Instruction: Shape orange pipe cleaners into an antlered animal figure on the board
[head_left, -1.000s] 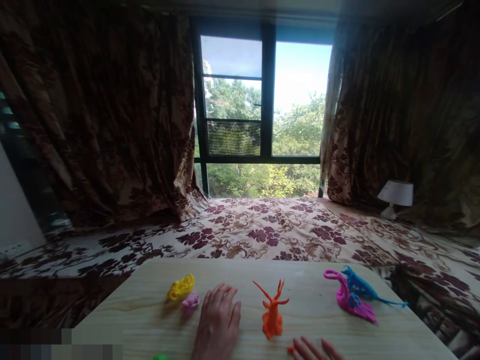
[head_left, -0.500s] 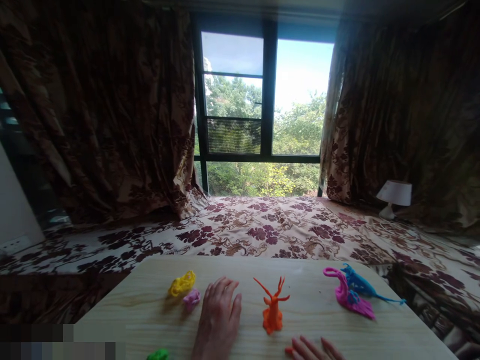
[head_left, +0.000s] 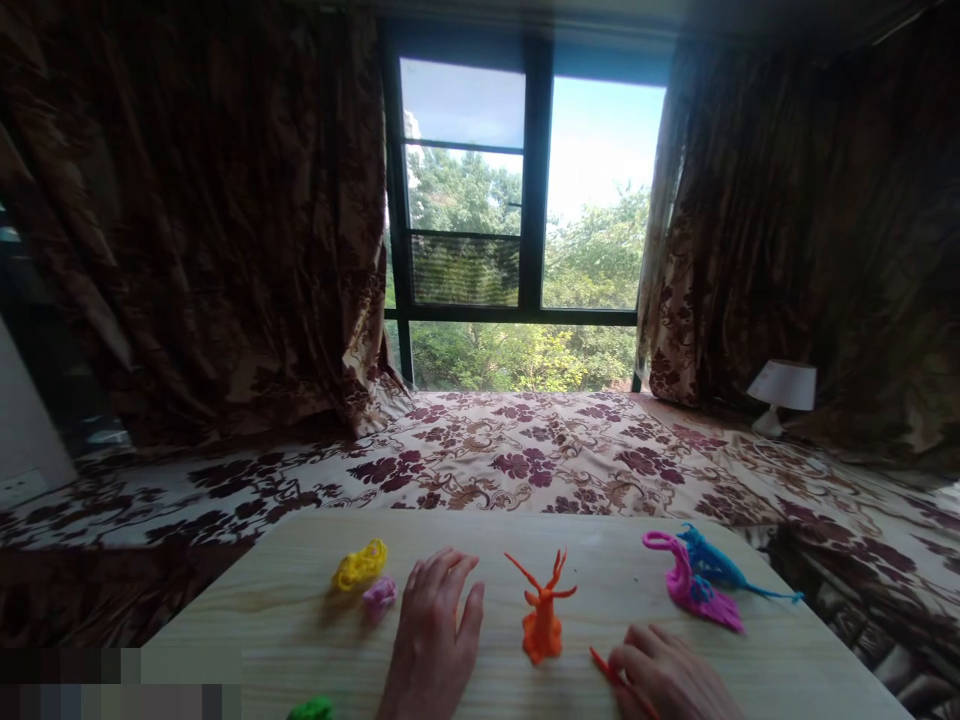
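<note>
My left hand (head_left: 433,630) lies on the table with its fingers stretched out and the thumb apart, holding nothing. Beside its fingers is a small lump of pink modelling clay (head_left: 379,597). An orange clay figure (head_left: 541,630) with thin, branching antlers stands upright between my two hands. At the lower right, my right hand (head_left: 667,672) has its fingers bent round a thin orange clay roll (head_left: 601,663). The pointed end of the roll sticks out past the fingertips; part of it is hidden under the hand.
Yellow clay (head_left: 360,566) lies at the left of the pale wooden table (head_left: 300,610), with green clay (head_left: 311,709) at the front edge of view. A magenta swan-like figure (head_left: 697,595) touches a blue clay figure (head_left: 724,567) at right. Behind is a flowered cloth (head_left: 517,440).
My right hand has moved up and to the right, its fingers now curled, and more of the orange clay roll shows. My left hand stays in place; the view shifts slightly.
</note>
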